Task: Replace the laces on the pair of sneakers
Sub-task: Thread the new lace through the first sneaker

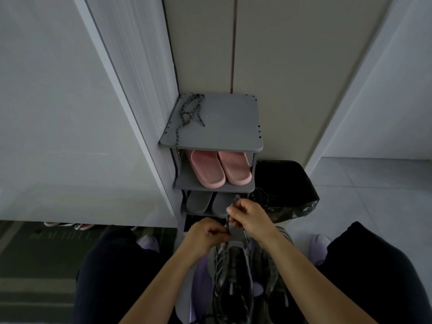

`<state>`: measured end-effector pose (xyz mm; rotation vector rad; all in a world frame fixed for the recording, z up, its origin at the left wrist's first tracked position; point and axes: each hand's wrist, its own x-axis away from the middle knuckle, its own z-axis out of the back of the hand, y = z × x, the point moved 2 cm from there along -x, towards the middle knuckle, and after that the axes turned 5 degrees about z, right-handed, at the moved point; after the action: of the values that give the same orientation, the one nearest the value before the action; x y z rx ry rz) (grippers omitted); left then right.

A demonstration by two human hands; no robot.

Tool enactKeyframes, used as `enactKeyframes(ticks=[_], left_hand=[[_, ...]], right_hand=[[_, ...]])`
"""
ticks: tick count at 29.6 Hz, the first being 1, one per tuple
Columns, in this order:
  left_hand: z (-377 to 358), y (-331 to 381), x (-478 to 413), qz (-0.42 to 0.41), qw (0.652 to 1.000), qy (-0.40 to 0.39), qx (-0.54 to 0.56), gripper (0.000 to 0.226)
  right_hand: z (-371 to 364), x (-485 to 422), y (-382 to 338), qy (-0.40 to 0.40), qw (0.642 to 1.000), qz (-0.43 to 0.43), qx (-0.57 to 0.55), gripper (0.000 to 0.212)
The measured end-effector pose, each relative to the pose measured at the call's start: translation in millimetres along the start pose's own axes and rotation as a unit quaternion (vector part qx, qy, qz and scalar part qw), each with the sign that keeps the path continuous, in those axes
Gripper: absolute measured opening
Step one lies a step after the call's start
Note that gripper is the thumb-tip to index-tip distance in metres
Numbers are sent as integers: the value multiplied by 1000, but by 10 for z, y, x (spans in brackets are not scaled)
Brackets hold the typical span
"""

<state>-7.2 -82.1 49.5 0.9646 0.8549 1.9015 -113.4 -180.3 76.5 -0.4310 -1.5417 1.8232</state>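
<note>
Two sneakers here, and the job looks maybe half done at best. Up left of centre, a loose speckled lace (187, 113) sits on top of the grey shoe rack (233, 129) with one end dangling off the edge. No telling if it's an old one or a new one. Lower down, the person's left hand (205, 236) pinches a lace (227, 226) that runs into the middle sneaker (233, 277) at bottom centre. The right hand (250, 218) pinches the same lace higher up. Just right, the second sneaker (275, 277) looks unlaced, though the right forearm covers part of it. It's dim, so the eyelets are impossible to count, and both shoes get cut off at the bottom.
</note>
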Motion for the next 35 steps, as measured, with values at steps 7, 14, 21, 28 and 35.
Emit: enactKeyframes(ticks=[7,14,21,28,35], left_hand=[[-124,-197,-11,68,993,-19,98,17],[-194,-345,-91,138,968,52,204,21],[-295,-443,-131,128,970,99,183,15],[-347,-484,-129,112,972,121,167,20],[-344,-480,-144,127,963,122,203,22]], right_hand=[[-108,-2,121,-1,999,-32,-6,13],[-116,90,401,-44,973,-80,213,17],[-249,338,604,-35,928,-47,369,24],[-313,386,649,13,955,-51,293,24],[-306,398,662,33,963,-45,264,23]])
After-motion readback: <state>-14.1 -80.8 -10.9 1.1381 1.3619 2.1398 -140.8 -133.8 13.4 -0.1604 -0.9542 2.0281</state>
